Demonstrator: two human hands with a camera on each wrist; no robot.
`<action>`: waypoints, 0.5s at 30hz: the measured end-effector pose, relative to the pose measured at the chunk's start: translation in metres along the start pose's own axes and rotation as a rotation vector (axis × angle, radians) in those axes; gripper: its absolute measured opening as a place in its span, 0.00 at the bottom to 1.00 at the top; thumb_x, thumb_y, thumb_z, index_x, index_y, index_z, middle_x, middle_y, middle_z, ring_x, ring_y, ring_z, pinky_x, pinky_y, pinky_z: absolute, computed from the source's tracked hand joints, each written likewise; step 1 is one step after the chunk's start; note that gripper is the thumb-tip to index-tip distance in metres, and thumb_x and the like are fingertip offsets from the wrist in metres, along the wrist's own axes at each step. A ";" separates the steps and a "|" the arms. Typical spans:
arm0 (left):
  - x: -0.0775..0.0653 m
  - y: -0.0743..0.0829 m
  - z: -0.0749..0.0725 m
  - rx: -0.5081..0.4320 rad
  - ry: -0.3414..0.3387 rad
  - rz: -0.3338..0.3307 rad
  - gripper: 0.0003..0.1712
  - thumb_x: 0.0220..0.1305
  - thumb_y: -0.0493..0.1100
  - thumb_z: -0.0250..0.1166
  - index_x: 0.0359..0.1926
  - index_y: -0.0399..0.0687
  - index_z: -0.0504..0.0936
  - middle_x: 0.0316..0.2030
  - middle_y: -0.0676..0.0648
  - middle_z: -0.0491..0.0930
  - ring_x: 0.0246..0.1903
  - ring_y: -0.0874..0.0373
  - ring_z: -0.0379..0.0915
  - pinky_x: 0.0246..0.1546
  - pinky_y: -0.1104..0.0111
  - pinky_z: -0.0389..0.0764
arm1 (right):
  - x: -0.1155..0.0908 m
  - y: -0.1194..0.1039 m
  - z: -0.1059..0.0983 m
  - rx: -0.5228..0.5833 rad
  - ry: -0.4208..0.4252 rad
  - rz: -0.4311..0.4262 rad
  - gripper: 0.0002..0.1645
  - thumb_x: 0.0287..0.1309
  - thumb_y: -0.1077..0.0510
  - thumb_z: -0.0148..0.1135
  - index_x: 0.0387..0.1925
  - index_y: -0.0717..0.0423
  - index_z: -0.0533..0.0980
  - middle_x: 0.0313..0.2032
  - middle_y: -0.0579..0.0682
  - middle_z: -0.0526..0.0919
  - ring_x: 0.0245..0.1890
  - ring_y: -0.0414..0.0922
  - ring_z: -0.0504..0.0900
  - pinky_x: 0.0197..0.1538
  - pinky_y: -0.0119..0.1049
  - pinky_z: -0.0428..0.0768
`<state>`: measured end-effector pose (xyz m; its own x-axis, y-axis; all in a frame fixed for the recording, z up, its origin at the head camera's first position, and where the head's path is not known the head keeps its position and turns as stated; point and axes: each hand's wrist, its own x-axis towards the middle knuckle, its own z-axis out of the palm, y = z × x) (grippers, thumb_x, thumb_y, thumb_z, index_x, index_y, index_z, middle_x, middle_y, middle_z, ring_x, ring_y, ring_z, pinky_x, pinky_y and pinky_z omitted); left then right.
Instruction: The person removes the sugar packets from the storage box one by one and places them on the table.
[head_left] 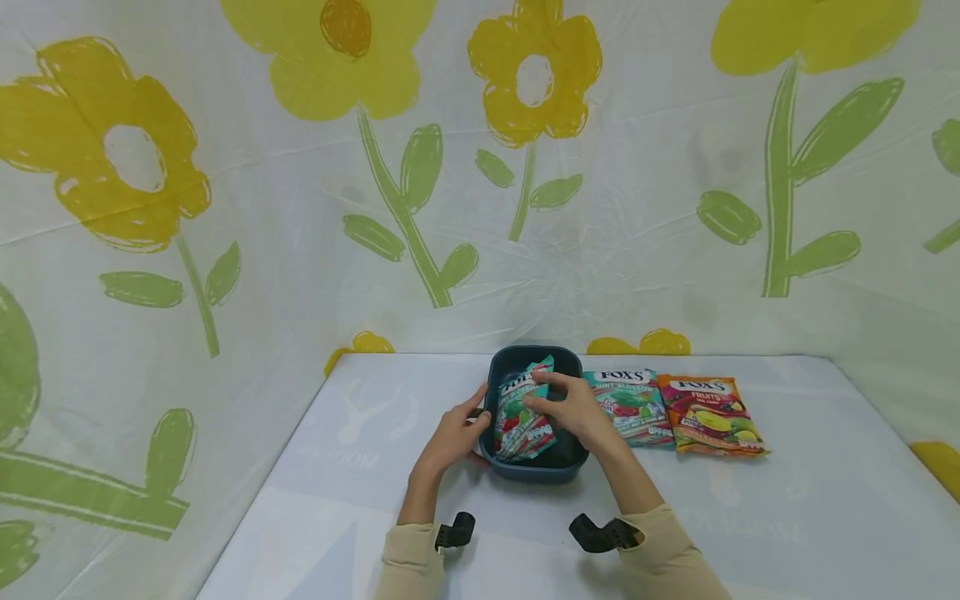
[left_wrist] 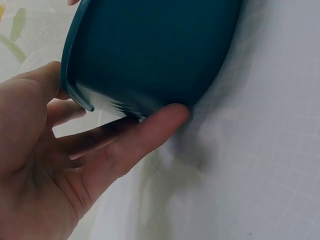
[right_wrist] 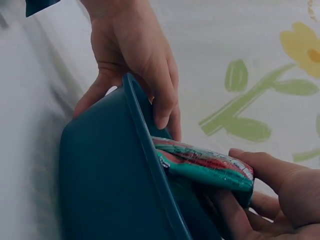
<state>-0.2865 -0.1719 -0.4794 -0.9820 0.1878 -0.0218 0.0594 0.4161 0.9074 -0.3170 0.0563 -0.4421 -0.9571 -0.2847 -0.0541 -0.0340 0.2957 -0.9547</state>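
A dark teal plastic bin (head_left: 534,473) stands on the white table. My left hand (head_left: 452,435) grips its left wall, thumb hooked over the rim and fingers spread along the outside, as the left wrist view shows. In my right hand (head_left: 576,410) is a green and red Fox's candy bag (head_left: 517,423), pinched between thumb and fingers. This bag leans inside the bin, its upper part rising past the rim in the right wrist view. The lower end of the candy bag is hidden by the bin's wall there.
Right of the bin lies another green Fox's mint candy bag (head_left: 628,407), with an orange and red Fox's fruits bag (head_left: 711,418) beside it. Behind the table hangs a white sheet (head_left: 622,208) printed with yellow flowers.
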 end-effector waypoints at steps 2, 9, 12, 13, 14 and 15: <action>-0.001 0.000 0.000 -0.003 -0.001 -0.001 0.34 0.73 0.43 0.51 0.76 0.54 0.55 0.60 0.32 0.74 0.55 0.39 0.77 0.23 0.59 0.88 | -0.001 0.002 -0.001 0.027 0.002 0.003 0.35 0.56 0.49 0.70 0.64 0.51 0.73 0.61 0.59 0.77 0.40 0.45 0.82 0.41 0.40 0.88; 0.000 -0.002 0.001 -0.028 -0.005 0.001 0.34 0.73 0.43 0.51 0.77 0.55 0.54 0.60 0.33 0.74 0.53 0.41 0.78 0.23 0.58 0.88 | -0.004 0.008 -0.005 0.163 -0.006 0.002 0.36 0.57 0.50 0.69 0.67 0.48 0.71 0.65 0.59 0.72 0.46 0.46 0.82 0.47 0.43 0.88; 0.001 -0.003 0.001 -0.032 -0.004 0.003 0.34 0.73 0.44 0.51 0.77 0.56 0.54 0.61 0.33 0.74 0.51 0.42 0.79 0.23 0.58 0.88 | -0.006 0.009 -0.007 0.190 -0.011 -0.009 0.36 0.58 0.50 0.69 0.67 0.47 0.70 0.65 0.59 0.72 0.45 0.45 0.82 0.47 0.42 0.88; 0.001 -0.003 0.001 -0.036 -0.003 0.003 0.34 0.73 0.44 0.51 0.77 0.56 0.54 0.61 0.33 0.74 0.51 0.42 0.79 0.23 0.58 0.88 | -0.007 0.009 -0.007 0.199 -0.008 -0.010 0.36 0.57 0.50 0.69 0.67 0.47 0.71 0.64 0.58 0.72 0.45 0.45 0.83 0.47 0.42 0.88; 0.001 -0.003 0.001 -0.036 -0.003 0.002 0.34 0.73 0.44 0.51 0.77 0.57 0.54 0.61 0.33 0.74 0.52 0.42 0.79 0.23 0.58 0.88 | -0.008 0.010 -0.008 0.204 -0.002 -0.007 0.35 0.57 0.49 0.69 0.66 0.46 0.71 0.64 0.57 0.72 0.45 0.45 0.83 0.47 0.41 0.88; 0.001 -0.003 0.001 -0.034 -0.003 0.002 0.33 0.73 0.44 0.51 0.76 0.57 0.55 0.61 0.33 0.74 0.52 0.42 0.79 0.23 0.58 0.88 | -0.009 0.011 -0.008 0.209 0.003 -0.007 0.35 0.57 0.49 0.69 0.66 0.45 0.71 0.64 0.57 0.73 0.44 0.45 0.83 0.47 0.41 0.88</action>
<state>-0.2872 -0.1722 -0.4831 -0.9814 0.1909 -0.0210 0.0551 0.3850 0.9213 -0.3112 0.0690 -0.4495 -0.9580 -0.2830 -0.0464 0.0191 0.0984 -0.9950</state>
